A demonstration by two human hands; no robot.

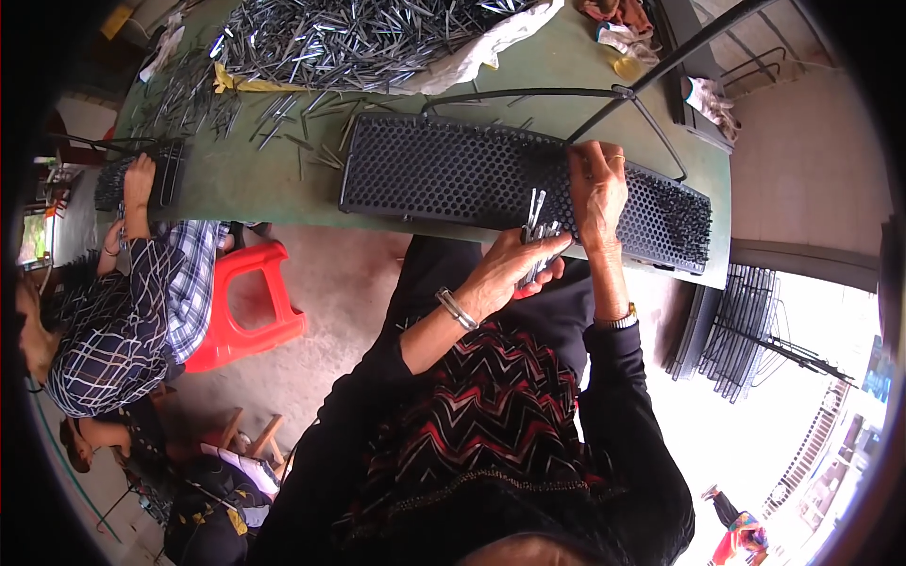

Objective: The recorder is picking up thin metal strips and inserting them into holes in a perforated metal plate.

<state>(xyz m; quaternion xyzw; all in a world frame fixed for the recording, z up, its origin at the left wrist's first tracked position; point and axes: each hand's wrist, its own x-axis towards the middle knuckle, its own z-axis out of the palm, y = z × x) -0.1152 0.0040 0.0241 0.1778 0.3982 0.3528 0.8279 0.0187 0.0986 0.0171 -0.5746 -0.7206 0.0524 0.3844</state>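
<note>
My left hand (495, 274) is closed round a bundle of thin metal rods (540, 229), held upright at the near edge of a long black perforated rack (444, 165). Over the right half of that rack is my right hand (598, 193), its fingers pinched together and pointing at the holes. Whatever sits between those fingertips is hidden. Dark rod ends (694, 236) crowd the holes at the rack's right end, while its left part shows open holes. A bent black metal handle (528, 92) runs along the rack's far side.
A large heap of metal rods (359, 42) lies on a white sheet across the green table (245, 184), with loose rods scattered nearby. Left, a co-worker (113, 330) handles another rack (111, 184); a red stool (293, 321) stands close. Black wire racks (741, 330) lean at right.
</note>
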